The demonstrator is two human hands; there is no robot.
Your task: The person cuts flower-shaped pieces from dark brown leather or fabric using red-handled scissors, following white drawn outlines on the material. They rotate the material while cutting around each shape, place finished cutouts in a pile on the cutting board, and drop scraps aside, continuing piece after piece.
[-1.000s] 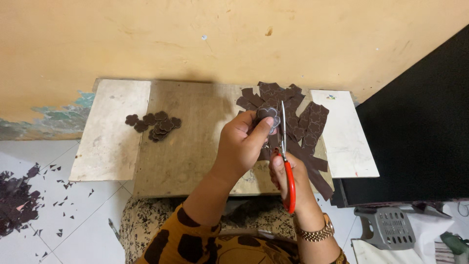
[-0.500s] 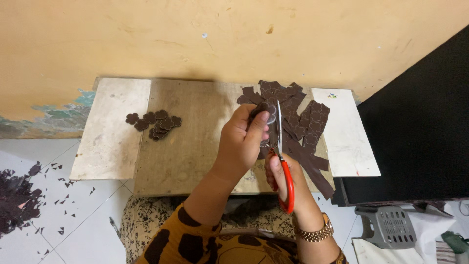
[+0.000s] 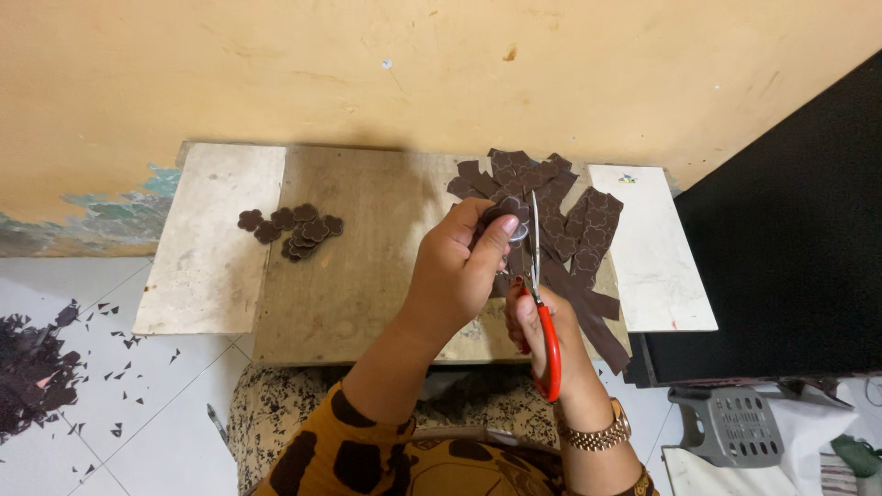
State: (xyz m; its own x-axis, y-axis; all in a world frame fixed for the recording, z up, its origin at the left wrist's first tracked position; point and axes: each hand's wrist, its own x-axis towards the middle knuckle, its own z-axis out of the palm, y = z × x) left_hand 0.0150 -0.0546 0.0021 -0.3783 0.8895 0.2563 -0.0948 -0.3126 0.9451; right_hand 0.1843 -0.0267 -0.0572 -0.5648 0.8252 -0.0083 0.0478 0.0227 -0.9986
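The person wears mustard-orange sleeves (image 3: 367, 427) blotched with large dark brown patches (a bold animal-style print). On the right wrist sits a gold-coloured link wristwatch (image 3: 595, 434). Both forearms are bare below the sleeve cuffs.

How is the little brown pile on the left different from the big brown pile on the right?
The left pile holds small rounded flower shapes, already cut out; the right pile holds long strips with flower outlines not yet cut. The left pile is small and tight; the right pile is bigger and spreads wide, one strip reaching the board's near edge. The left pile lies far from both hands; the right pile lies right behind them. Both are the same dark brown and lie on the board.
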